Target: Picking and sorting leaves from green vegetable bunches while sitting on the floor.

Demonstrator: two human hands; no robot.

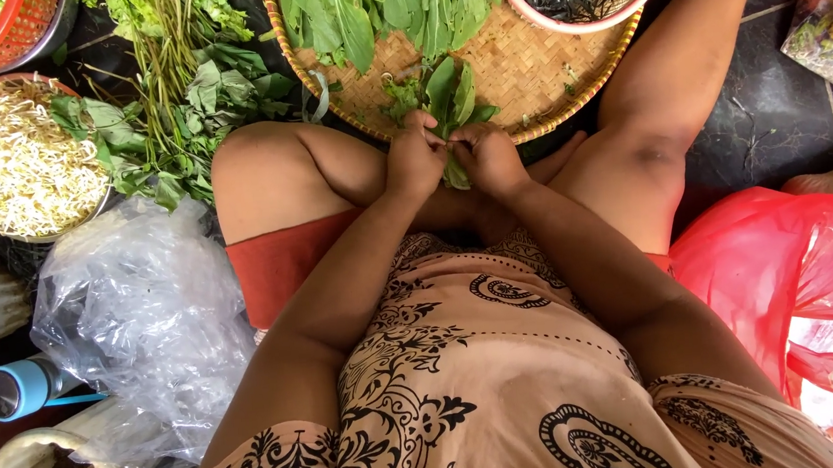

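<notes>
Green leafy stem (448, 111) pinched over tray rim (567, 115).

Bright even daylight, soft shadows; sharp focus, edges bowed

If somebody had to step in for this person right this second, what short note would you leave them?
Left hand and right hand: both pinch one sprig of green leaves, held together over the lap at the near rim of the woven tray.
Done: loose picked leaves lie piled on the tray.
Left: a heap of uncut stalks and greens lies on the floor to the left, beside a bowl of bean sprouts.
</notes>
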